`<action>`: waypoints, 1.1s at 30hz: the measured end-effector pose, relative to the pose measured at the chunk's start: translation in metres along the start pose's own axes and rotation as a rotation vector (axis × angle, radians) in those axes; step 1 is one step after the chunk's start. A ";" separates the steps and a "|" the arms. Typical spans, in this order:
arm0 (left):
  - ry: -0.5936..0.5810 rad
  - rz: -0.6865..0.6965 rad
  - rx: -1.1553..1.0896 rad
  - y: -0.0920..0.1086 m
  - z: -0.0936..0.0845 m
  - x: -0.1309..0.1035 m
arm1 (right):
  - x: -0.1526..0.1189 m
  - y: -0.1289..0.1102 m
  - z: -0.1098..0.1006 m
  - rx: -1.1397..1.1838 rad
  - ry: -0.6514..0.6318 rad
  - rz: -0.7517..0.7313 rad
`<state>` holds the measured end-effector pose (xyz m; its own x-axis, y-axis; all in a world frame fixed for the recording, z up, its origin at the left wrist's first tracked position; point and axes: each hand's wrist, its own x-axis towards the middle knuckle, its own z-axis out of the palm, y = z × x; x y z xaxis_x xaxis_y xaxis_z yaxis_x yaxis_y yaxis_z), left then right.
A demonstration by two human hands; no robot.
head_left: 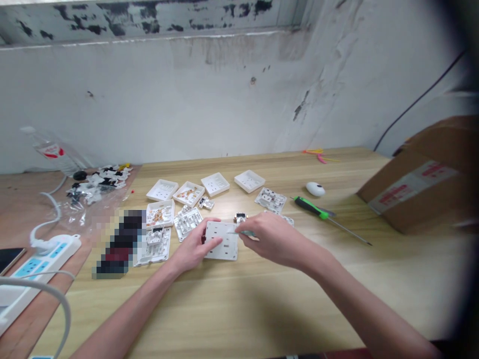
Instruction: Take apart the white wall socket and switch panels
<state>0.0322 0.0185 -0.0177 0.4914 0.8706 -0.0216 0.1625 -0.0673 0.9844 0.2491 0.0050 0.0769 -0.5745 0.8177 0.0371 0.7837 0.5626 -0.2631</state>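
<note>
My left hand (196, 245) grips a white socket faceplate (223, 249) by its left edge, thumb lying across the face. Small slots show in the plate, tilted up above the table. In my right hand (271, 237) is a slim tool with a teal handle (247, 233), pinched between the fingers. Its thin tip meets the plate near the upper right; most of the handle is hidden by the hand. Just behind the plate sits a small metal-and-black part (240, 218). A white socket part (286, 219) is partly covered by my right hand.
Several white socket covers (215, 184) and opened backs (154, 247) lie around. To the right are a green-black screwdriver (312, 208), a white mouse-like object (315, 189) and a cardboard box (419, 184). At left are a power strip (41, 264), a bottle (56, 152) and bagged parts (99, 184).
</note>
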 end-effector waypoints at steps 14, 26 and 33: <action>0.060 0.014 0.078 0.000 0.002 -0.002 | 0.016 -0.016 0.008 -0.121 0.012 -0.017; 0.065 0.048 0.115 0.002 0.000 -0.002 | 0.041 -0.027 -0.024 -0.175 -0.104 -0.047; 0.061 0.043 0.122 0.001 0.000 -0.002 | 0.042 -0.032 -0.019 -0.210 -0.131 -0.038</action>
<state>0.0317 0.0168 -0.0164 0.4480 0.8934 0.0342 0.2474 -0.1606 0.9555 0.2044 0.0240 0.1056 -0.6192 0.7805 -0.0856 0.7852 0.6166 -0.0575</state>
